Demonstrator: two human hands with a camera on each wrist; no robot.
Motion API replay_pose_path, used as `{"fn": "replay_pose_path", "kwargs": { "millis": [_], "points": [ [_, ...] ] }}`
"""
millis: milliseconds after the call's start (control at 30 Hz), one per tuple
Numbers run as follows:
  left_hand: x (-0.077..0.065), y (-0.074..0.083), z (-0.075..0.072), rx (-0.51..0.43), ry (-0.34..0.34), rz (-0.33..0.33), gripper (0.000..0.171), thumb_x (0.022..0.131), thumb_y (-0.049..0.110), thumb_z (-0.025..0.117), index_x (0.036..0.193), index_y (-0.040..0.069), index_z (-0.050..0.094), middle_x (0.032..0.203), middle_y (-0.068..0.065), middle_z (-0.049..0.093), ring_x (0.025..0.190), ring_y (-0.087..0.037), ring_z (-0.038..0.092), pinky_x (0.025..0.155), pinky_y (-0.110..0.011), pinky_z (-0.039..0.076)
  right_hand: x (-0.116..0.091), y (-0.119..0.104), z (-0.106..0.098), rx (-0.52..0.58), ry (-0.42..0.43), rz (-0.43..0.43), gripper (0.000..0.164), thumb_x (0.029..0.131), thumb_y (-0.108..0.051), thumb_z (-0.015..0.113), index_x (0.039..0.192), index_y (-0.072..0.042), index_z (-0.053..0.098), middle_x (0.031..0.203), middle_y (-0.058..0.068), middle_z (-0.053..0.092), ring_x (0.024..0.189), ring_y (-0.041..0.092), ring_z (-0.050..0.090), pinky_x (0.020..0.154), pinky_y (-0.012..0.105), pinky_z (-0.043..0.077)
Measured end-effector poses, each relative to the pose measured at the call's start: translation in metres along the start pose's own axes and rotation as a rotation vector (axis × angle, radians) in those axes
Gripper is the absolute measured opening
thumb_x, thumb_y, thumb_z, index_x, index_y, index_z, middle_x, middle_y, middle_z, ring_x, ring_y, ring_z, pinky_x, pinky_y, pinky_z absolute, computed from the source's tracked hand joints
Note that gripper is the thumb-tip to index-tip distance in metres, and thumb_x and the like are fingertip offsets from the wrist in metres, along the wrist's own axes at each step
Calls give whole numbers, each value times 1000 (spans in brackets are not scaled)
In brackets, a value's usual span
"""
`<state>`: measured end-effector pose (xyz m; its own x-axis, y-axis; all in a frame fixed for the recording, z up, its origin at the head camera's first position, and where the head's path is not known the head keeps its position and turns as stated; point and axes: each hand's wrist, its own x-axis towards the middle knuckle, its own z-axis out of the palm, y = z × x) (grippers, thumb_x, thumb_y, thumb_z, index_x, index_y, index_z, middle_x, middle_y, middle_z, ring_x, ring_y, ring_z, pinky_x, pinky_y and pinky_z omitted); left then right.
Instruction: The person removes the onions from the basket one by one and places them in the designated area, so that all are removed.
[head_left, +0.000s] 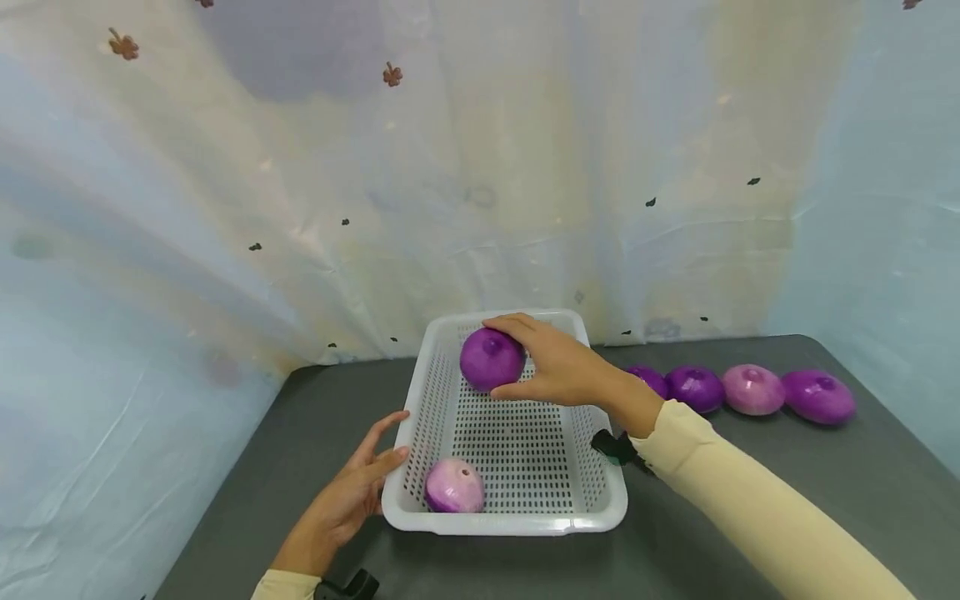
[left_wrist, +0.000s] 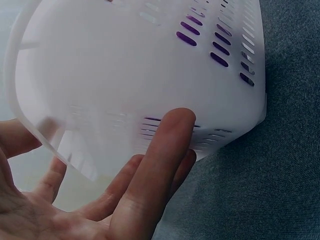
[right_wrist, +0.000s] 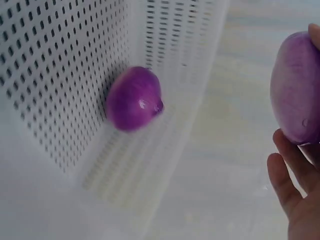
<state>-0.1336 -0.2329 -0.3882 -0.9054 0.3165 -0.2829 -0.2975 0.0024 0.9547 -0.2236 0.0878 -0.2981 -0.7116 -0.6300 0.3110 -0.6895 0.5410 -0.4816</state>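
A white perforated plastic basket (head_left: 506,522) sits on the dark table. My left hand (head_left: 348,496) holds its left rim; in the left wrist view, fingers (left_wrist: 165,150) lie along the outer wall and one passes inside the rim. Above the far part of the basket, my right hand (head_left: 551,362) grips a glossy purple onion (head_left: 491,360) between thumb and fingers. That onion (right_wrist: 297,92) also shows in the right wrist view, apart from the basket wall. Inside the basket, a pink and purple onion (head_left: 454,486) lies in the near left corner.
Right of the basket, several onions stand in a row: a partly hidden purple one (head_left: 648,381), a dark purple one (head_left: 695,388), a pink one (head_left: 753,389) and a purple one (head_left: 819,397). A pale patterned curtain (head_left: 510,183) hangs behind the grey table (head_left: 750,467).
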Motion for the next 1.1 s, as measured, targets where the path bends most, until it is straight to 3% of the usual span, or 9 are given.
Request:
{"fn": "replay_pose_path", "kwargs": {
  "millis": [200,433,600,833,967,1100],
  "points": [
    [-1,-1,-1,7,20,-8,63,104,30,54,154,38,16,145,-14,48,110,-26,67,75,-51,58,-27,9,-12,-34,51,18,90,77,-48,83,152,-22,39,153,2,42,133,26,50,100,48,51],
    [0,0,-1,14,25,-7,63,103,30,54,154,38,17,149,-19,44,111,-26,67,76,-52,58,-58,31,3,57,143,69,91,76,-44,85,151,-19,40,151,4,44,123,25,56,94,50,52],
    [1,0,1,12,17,-5,62,104,30,53,154,38,17,149,-17,43,110,-24,66,76,-50,58,-80,41,8,45,209,34,90,75,-42,86,151,-20,41,148,4,48,117,21,58,91,47,53],
    [1,1,2,17,15,0,61,104,30,53,153,38,17,152,-20,41,111,-24,66,76,-50,58,-110,61,13,50,253,-3,91,72,-35,89,149,-19,44,146,2,49,125,23,56,94,51,53],
    [0,0,2,21,30,-3,61,104,30,53,153,38,17,154,-22,37,112,-25,65,77,-50,58,-122,72,17,61,306,-22,93,69,-27,92,148,-18,45,145,0,49,127,13,52,95,42,54],
    [0,1,2,26,31,-4,61,104,30,53,153,38,17,155,-23,36,114,-26,64,77,-51,57,-135,80,21,70,378,-64,95,63,-18,93,146,-14,47,143,3,51,129,5,47,99,23,47]
  ]
}}
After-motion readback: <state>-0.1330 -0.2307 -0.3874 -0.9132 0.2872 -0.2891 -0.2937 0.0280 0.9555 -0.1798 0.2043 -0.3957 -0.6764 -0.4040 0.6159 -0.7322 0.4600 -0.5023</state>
